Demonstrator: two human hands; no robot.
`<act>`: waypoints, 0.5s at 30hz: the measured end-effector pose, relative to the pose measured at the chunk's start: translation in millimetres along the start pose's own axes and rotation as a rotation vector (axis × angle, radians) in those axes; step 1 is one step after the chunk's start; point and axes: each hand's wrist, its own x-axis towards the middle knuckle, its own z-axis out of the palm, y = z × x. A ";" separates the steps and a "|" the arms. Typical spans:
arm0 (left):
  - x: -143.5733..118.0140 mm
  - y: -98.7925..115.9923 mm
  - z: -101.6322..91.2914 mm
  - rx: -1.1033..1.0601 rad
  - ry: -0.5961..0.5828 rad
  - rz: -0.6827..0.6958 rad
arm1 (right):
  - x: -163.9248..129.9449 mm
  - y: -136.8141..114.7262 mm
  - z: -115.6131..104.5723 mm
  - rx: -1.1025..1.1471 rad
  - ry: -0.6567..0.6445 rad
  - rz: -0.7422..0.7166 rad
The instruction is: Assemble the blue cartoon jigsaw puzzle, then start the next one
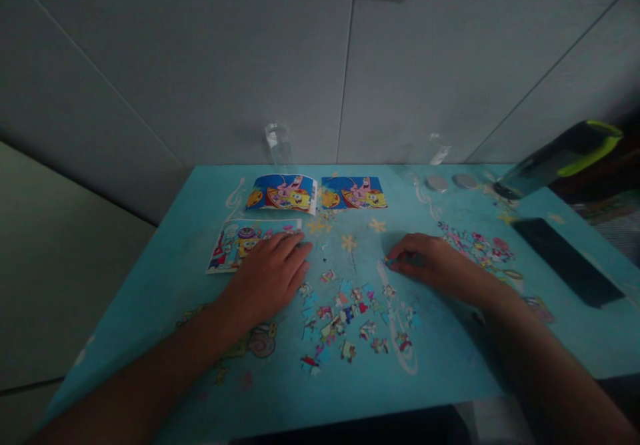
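My left hand [280,265] lies flat, palm down, fingers stretched out over the right part of a cartoon picture sheet [227,248]. My right hand [420,255] pinches a small puzzle piece [387,260] between thumb and fingertips, just above the table. Between and below my hands, loose puzzle pieces [345,311] lie scattered in a heap. Behind them are a curled picture sheet [283,193] and, to its right, a flat picture [354,193] with the same blue, pink and yellow design.
A turquoise table [200,395] stands against a grey wall. At its back are a clear jar [279,143], another clear container [439,148] and two round lids [437,183]. On the right are a dark bottle [555,158], a black phone-like slab [567,261] and more pieces [477,245].
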 end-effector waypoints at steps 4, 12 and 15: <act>-0.1 -0.8 0.8 -0.004 0.002 0.002 | -2.5 -12.3 -2.3 -0.013 -0.020 -0.079; 0.5 1.2 -1.1 0.014 -0.003 -0.003 | -12.9 -42.0 13.7 0.074 -0.174 -0.177; 0.3 3.3 -2.4 0.011 -0.012 -0.022 | -15.0 -43.0 22.7 -0.001 -0.180 -0.171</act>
